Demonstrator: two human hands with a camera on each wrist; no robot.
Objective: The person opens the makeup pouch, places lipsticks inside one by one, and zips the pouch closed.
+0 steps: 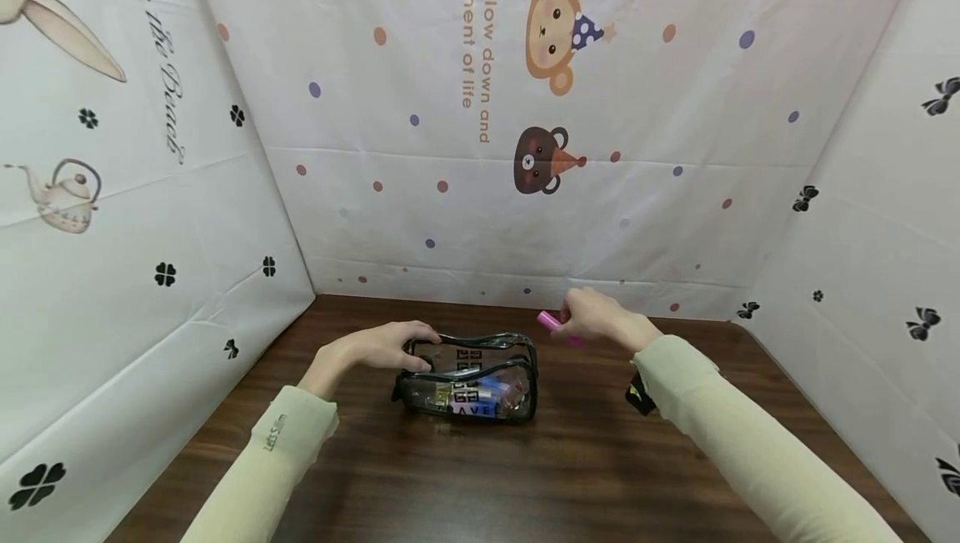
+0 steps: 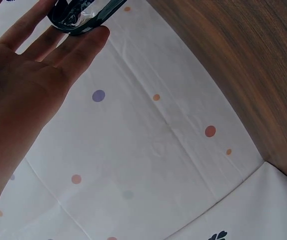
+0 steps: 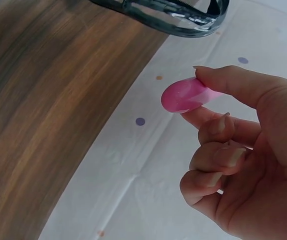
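A clear zip pouch [image 1: 525,393] with black edging and dark lettering stands on the brown table, its top open. Several items show through its front, among them blue and yellow ones. My left hand [image 1: 386,347] grips the pouch's left end, thumb toward the front edge and fingers along the back edge. In the left wrist view, the fingers [image 2: 86,52] reach up against the dark edging. To the right of the pouch and above the table, my right hand [image 1: 596,315] pinches a slim pink tube [image 1: 549,320] between thumb and forefinger. Its rounded end [image 3: 178,97] faces the right wrist camera; the other fingers curl in.
The wood-grain table [image 1: 465,485] runs back to a white printed cloth wall [image 1: 465,218]. More printed cloth stands at the left and right sides. A small black object with a yellow mark [image 1: 640,394] shows beside the right cuff.
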